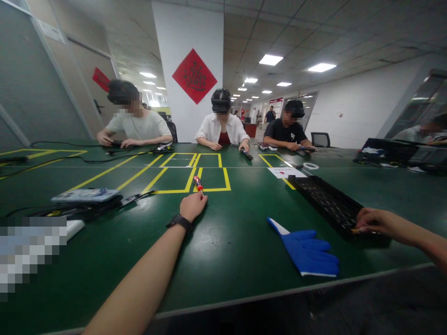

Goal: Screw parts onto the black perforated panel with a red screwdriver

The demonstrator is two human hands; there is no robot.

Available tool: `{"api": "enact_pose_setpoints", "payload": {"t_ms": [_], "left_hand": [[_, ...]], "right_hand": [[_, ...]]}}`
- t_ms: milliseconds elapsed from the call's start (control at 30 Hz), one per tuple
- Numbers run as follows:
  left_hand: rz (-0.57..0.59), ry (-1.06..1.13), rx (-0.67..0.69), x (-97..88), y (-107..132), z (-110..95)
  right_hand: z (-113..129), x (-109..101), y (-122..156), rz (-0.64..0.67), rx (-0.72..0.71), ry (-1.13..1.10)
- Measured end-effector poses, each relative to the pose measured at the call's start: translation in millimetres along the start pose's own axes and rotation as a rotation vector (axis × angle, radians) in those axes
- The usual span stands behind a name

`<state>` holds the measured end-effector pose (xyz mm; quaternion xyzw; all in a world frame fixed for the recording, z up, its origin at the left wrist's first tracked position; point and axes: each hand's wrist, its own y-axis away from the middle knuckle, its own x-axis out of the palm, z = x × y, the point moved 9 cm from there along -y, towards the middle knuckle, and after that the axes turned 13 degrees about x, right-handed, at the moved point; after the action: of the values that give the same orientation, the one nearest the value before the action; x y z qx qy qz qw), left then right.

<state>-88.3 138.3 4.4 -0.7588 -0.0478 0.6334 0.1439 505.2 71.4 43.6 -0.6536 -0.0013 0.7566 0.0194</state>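
My left hand is stretched far out over the green table with its fingers closed round the tip end of a red-handled screwdriver, which lies on the yellow tape lines. At the right, my right hand rests curled on the near end of a long black keyboard, fingers pinched on something small that I cannot make out. A blue glove lies flat on the table between my two hands.
Three people sit along the far side, hands on the table with small tools. A white paper sheet and a tape ring lie beyond the keyboard. Devices and black cables lie at the left. The table's front edge runs just below my arms.
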Motion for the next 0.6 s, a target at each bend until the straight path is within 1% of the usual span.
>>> {"api": "enact_pose_setpoints", "payload": {"t_ms": [33, 67, 100, 167, 267, 333, 400, 467, 500, 533, 567, 600], "left_hand": [[-0.002, -0.001, 0.001, 0.5, 0.0, 0.1], [-0.006, -0.001, 0.001, 0.9, 0.0, 0.1], [-0.011, -0.004, 0.002, 1.1, 0.0, 0.2], [-0.023, -0.012, 0.005, 0.9, 0.2, -0.1], [-0.029, -0.017, 0.004, 0.6, 1.0, -0.7], [-0.023, -0.014, 0.003, 0.6, 1.3, -1.7], [-0.015, -0.012, 0.0, 0.3, 1.4, -2.5], [-0.008, -0.011, -0.004, 0.0, 1.2, -2.8], [-0.004, -0.01, -0.003, 0.1, 1.1, -3.0], [0.001, -0.01, -0.004, 0.3, 0.9, -3.0], [0.005, -0.009, -0.005, 0.7, 0.7, -2.9], [0.008, -0.01, -0.007, 1.1, 0.5, -2.6]], "right_hand": [[3.2, 6.8, 2.9, 0.056, -0.064, -0.013], [4.2, 11.5, 6.5, 0.082, -0.113, -0.027], [3.2, 14.2, 10.4, 0.079, -0.141, -0.041], [-4.3, 10.3, 17.6, -0.035, -0.12, -0.072], [-11.1, 3.3, 26.0, -0.156, -0.021, -0.138], [-8.0, -4.0, 24.6, -0.201, 0.066, -0.164], [2.5, -16.4, 16.7, -0.266, 0.117, -0.139], [13.6, -34.1, 5.7, -0.385, 0.128, -0.089], [17.1, -39.9, -0.9, -0.42, 0.123, -0.05], [13.7, -43.9, -7.7, -0.447, 0.166, -0.009], [5.6, -43.5, -14.9, -0.433, 0.23, 0.034], [-6.0, -38.2, -21.7, -0.375, 0.301, 0.076]]}}
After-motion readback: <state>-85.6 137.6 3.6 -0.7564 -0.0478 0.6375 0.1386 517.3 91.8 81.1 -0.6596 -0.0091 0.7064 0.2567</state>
